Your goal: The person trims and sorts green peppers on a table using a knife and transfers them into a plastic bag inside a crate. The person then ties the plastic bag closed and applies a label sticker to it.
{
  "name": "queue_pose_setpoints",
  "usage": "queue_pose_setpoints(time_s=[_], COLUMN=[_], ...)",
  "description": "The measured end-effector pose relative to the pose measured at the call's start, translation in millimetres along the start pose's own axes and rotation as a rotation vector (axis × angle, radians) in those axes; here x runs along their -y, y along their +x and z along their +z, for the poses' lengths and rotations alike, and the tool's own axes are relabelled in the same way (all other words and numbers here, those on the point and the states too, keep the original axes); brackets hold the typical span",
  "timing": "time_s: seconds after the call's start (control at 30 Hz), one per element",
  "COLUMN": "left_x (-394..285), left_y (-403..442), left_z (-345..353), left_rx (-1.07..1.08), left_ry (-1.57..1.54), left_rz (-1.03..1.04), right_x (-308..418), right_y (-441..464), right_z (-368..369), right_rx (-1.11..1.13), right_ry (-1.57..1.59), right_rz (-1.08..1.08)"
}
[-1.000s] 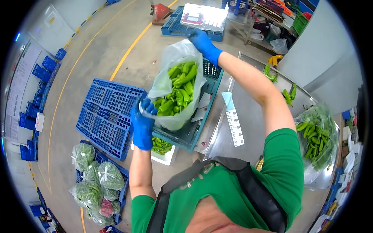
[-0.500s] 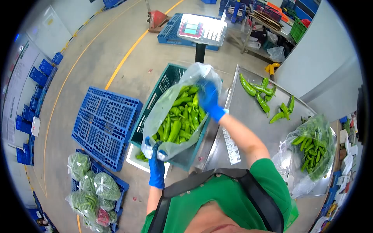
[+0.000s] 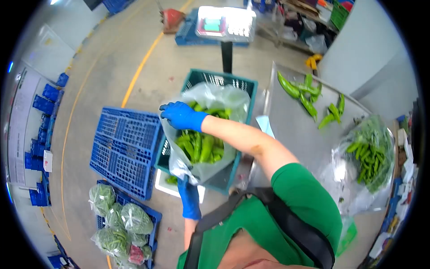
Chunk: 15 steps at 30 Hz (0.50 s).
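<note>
A clear plastic bag full of long green peppers sits open inside a dark green crate. My left hand, in a blue glove, is closed on the bag's gathered near edge. Across the bag's mouth reaches my right hand, also blue-gloved. Its fingers are curled at the bag's left rim, and the forearm hides some of the peppers.
A steel table on the right carries loose peppers and another bag of peppers. Beyond the crate stands a scale display. Blue pallets lie on the left, one under several filled bags.
My right hand has moved from the bag's far right rim to its left rim. The bag's far side has dropped lower. My left hand stays at the near edge.
</note>
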<state>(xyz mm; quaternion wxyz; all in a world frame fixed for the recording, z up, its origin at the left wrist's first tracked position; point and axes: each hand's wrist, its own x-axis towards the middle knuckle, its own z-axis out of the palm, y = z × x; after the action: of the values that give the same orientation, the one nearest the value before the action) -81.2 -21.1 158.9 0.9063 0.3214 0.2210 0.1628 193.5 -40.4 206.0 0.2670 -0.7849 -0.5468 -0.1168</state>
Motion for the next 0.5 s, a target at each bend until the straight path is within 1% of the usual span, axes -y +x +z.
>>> queue_pose_setpoints(time_s=[0.07, 0.13, 0.17, 0.2, 0.23, 0.27, 0.3, 0.33, 0.37, 0.4, 0.43, 0.47, 0.5], left_x=[1, 3, 4, 4, 9, 17, 16, 13, 14, 16, 21, 33, 43], left_y=[-6, -13, -16, -20, -23, -11, -15, -31, -32, -28, -25, -22, -22], left_z=[0, 9, 8, 4, -1, -37, -22, 20, 34, 44, 55, 68, 77], left_rx=[0.032, -0.024, 0.038, 0.024, 0.037, 0.022, 0.107, 0.043, 0.054, 0.082, 0.1, 0.122, 0.124], left_ry=[0.083, 0.13, 0.143, 0.178, 0.206, 0.302, 0.331, 0.2, 0.221, 0.286, 0.358, 0.44, 0.528], left_rz=[-0.023, -0.052, -0.061, -0.043, -0.032, -0.056, -0.077, -0.077, -0.072, -0.076, -0.06, -0.043, -0.031], right_x=[5, -29, -68, -108, -134, -155, -142, -115, -105, -87, -46, -11, 25], right_y=[-61, -126, -142, -154, -162, -151, -168, -174, -173, -170, -175, -207, -247], right_z=[-9, 3, 19, 20, -2, -29, -47, -75, -90, -96, -118, -144, -175], right_rx=[0.139, 0.02, -0.141, -0.32, -0.099, -0.302, -0.207, -0.253, -0.144, 0.012, -0.103, -0.183, -0.209], right_ry=[-0.036, -0.482, -0.17, 0.134, -0.395, 0.207, 0.319, 0.694, 0.046, 0.019, 0.234, 0.272, 0.236], right_rz=[0.034, 0.007, 0.242, 0.476, 0.338, 0.626, 0.69, 0.781, 0.094, 0.095, 0.048, 0.098, 0.145])
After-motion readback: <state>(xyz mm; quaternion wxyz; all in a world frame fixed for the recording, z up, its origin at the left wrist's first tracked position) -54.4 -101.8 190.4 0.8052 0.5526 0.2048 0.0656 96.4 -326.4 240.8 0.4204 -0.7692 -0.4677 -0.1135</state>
